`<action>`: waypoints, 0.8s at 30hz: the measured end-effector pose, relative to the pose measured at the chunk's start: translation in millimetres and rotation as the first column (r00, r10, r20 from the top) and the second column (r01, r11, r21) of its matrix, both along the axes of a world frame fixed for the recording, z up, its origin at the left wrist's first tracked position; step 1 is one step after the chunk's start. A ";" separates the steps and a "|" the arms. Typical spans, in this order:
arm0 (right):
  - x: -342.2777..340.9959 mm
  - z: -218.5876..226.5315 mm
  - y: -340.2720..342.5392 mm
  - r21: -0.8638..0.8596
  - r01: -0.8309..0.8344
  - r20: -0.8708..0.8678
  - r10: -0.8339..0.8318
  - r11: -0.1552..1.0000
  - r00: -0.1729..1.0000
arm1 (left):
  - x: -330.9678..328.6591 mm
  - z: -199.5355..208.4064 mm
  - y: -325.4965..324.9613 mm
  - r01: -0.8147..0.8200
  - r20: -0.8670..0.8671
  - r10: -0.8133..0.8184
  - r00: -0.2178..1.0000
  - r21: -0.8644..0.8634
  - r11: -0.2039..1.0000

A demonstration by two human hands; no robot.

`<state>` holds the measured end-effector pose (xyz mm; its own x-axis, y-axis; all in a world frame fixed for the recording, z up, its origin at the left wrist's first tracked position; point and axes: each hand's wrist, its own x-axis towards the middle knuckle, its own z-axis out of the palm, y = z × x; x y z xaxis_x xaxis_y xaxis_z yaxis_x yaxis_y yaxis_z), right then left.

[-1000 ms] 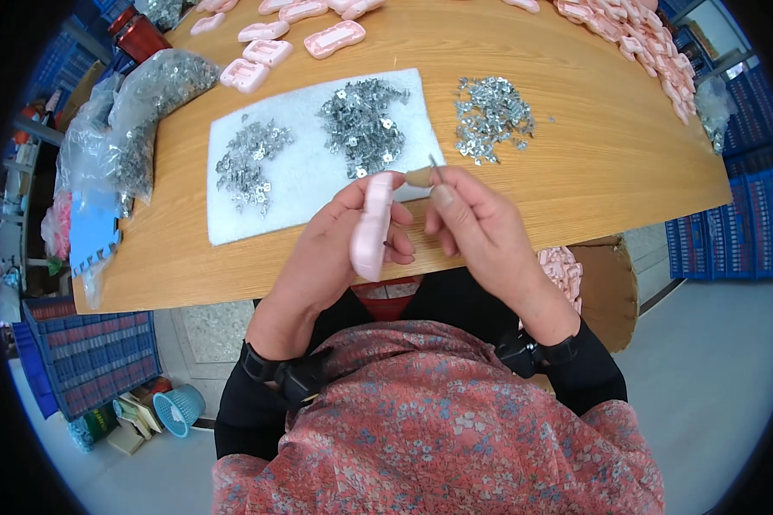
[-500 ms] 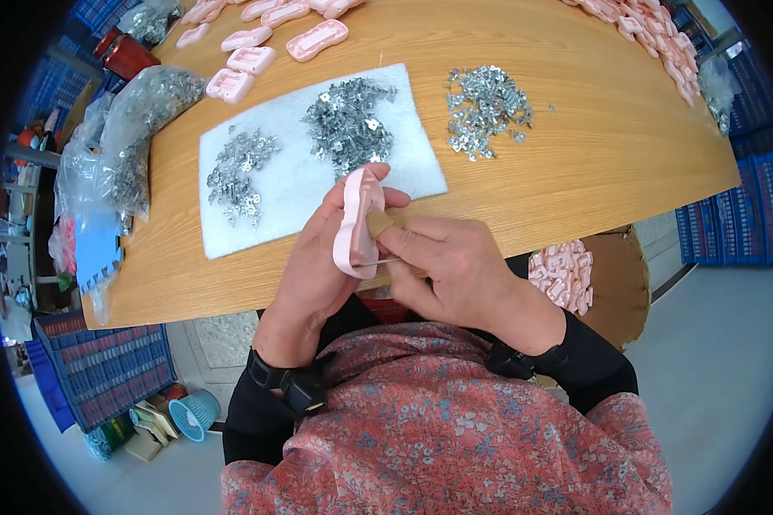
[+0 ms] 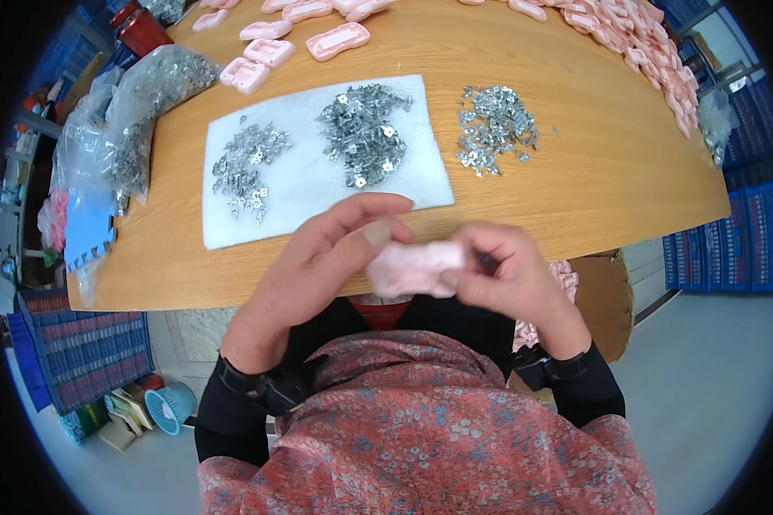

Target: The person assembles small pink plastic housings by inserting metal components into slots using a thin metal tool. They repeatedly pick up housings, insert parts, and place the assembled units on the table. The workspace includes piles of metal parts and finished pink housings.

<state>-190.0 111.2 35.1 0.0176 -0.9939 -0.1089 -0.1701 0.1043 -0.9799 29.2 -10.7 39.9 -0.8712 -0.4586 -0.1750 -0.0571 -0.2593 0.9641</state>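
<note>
A pink plastic shell (image 3: 416, 268), smeared by motion, lies crosswise between my hands above the table's near edge. My right hand (image 3: 511, 279) pinches its right end; a small dark thing (image 3: 487, 262) shows among those fingers, too unclear to name. At the shell's left end is my left hand (image 3: 322, 253), its fingers curved and apart from the thumb; it seems to hold nothing, though the thumb lies close to the shell's corner. Beyond the hands, a white padded mat (image 3: 305, 184) bears two heaps of small metal pieces (image 3: 365, 133). A third heap of metal pieces (image 3: 496, 129) sits right of the mat.
Several pink shells (image 3: 337, 39) lie at the back of the wooden table (image 3: 593, 180), with a large pile of pink pieces (image 3: 631, 43) at the far right. Clear bags of metal parts (image 3: 159, 94) stand at left. Below the right edge is a box (image 3: 605, 300) with pink pieces.
The shell has turned from upright to crosswise and moved down and right, out of my left palm into my right hand's pinch. My left fingers have loosened. The view has shifted slightly.
</note>
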 end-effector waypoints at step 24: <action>-43.6 -11.6 -175.9 -0.207 0.076 -0.645 -0.195 0.975 0.739 | 41.4 -28.8 -7.1 -0.155 -0.137 0.249 0.959 0.483 0.862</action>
